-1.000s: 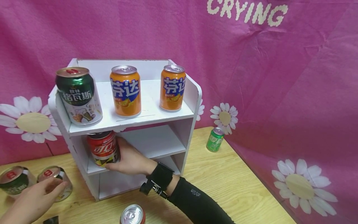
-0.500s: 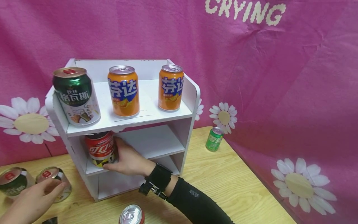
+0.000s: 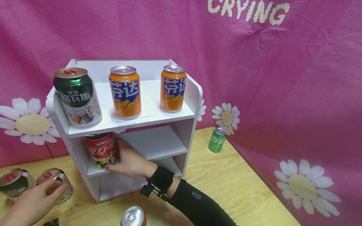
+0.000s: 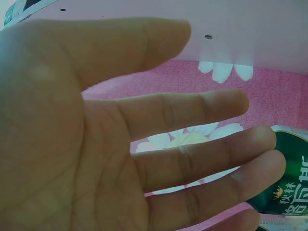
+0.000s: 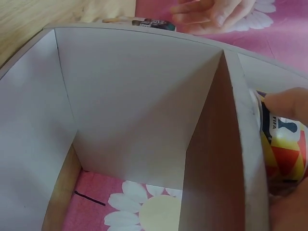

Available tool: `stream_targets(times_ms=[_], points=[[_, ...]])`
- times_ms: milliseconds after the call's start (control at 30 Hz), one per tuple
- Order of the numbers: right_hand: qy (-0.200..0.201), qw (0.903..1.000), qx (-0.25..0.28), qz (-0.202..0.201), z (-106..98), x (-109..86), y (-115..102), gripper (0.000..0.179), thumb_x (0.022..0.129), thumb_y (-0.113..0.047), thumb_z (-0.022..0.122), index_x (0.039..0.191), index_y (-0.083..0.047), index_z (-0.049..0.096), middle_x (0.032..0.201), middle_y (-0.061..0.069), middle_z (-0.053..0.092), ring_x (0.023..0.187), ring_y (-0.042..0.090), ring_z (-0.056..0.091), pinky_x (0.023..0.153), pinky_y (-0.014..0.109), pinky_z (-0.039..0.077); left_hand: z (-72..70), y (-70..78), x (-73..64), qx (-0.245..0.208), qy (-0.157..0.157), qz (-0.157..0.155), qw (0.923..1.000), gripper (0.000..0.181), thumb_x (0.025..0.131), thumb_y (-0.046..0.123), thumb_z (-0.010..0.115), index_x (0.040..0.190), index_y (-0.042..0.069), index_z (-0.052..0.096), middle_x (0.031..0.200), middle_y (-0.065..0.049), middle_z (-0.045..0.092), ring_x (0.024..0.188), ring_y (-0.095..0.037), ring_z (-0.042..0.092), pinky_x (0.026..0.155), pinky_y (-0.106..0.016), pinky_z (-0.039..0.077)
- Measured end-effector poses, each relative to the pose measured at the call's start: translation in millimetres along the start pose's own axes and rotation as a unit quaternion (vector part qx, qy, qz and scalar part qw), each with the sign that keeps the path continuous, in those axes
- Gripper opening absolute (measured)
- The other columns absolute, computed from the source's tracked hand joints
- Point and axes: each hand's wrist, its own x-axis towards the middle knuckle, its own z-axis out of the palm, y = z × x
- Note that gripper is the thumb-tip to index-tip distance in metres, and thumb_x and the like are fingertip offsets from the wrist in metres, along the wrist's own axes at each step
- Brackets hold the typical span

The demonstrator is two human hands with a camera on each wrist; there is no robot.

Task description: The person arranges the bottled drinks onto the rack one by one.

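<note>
A red cola can point(image 3: 100, 147) with a black top and a yellow-and-black lower band stands at the left end of the middle shelf. My right hand point(image 3: 131, 159) grips it from the right, thumb low on its front; the far fingers are hidden. The right wrist view shows the can's patterned side point(image 5: 286, 151) between thumb and fingers. My left hand point(image 3: 35, 201) is held beside the rack, in front of two green-and-white kvass cans point(image 3: 14, 185) on the table. Its fingers point(image 4: 192, 113) are nearly straight and hold nothing.
The white rack point(image 3: 185, 131) carries a kvass can point(image 3: 77, 97) and two orange soda cans point(image 3: 125, 94) point(image 3: 173, 89) on top. A green can point(image 3: 217, 141) stands right of the rack. Another can point(image 3: 133, 217) is at the front edge of view.
The red cola can has turned slightly in my right hand, its lettering shifting left. My left hand stays in place. The head view has shifted a little.
</note>
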Motion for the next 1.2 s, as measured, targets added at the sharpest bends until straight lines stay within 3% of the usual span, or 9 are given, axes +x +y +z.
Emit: stream_targets(times_ms=[333,567,833,1100,1200], points=[[-0.012,0.9996,0.026,-0.001,-0.7,0.7,-1.0,0.087,0.083,-0.014,0.073,0.147,-0.009,0.015,0.143,0.006,0.035,0.128,0.004,0.036,0.104,0.015,0.026,0.0,2.3,-3.2,-0.007,0.004,0.001,1.0000,0.076,0.095,0.061,0.034,0.112,-0.009,0.056,0.094,-0.025,0.063,0.087,-0.045,0.058,0.068,-0.055,0.046],[0.001,0.9998,0.018,0.004,1.3,1.8,-2.3,0.080,0.081,-0.019,0.075,0.142,-0.008,0.024,0.134,0.004,0.044,0.120,0.002,0.043,0.101,0.014,0.029,-2.8,6.7,-5.5,-0.005,0.004,-0.005,1.0000,0.077,0.094,0.062,0.034,0.112,-0.010,0.056,0.097,-0.028,0.062,0.091,-0.048,0.057,0.070,-0.057,0.046],[-0.004,0.9991,0.042,0.006,0.8,2.2,-3.8,0.075,0.081,-0.014,0.075,0.139,-0.007,0.028,0.130,0.004,0.047,0.117,0.002,0.045,0.100,0.014,0.031,-2.4,5.7,-6.5,-0.015,-0.004,-0.008,0.9998,0.079,0.094,0.062,0.035,0.114,-0.012,0.054,0.097,-0.028,0.062,0.089,-0.045,0.058,0.070,-0.054,0.047],[0.010,0.9997,0.009,0.020,1.8,3.0,-7.1,0.072,0.082,-0.022,0.075,0.137,-0.008,0.031,0.126,0.002,0.048,0.112,0.001,0.048,0.096,0.012,0.034,-1.5,4.8,-4.3,-0.013,0.004,-0.007,0.9999,0.076,0.094,0.061,0.037,0.113,-0.010,0.056,0.096,-0.027,0.062,0.089,-0.046,0.058,0.069,-0.055,0.046],[0.004,1.0000,-0.002,0.008,-1.1,-0.8,-7.2,0.072,0.084,-0.023,0.073,0.139,-0.007,0.030,0.130,0.004,0.047,0.115,0.002,0.046,0.097,0.012,0.033,-0.4,2.7,-2.1,-0.012,0.003,-0.005,0.9999,0.078,0.093,0.064,0.036,0.113,-0.009,0.056,0.095,-0.026,0.062,0.088,-0.045,0.058,0.069,-0.055,0.046]])
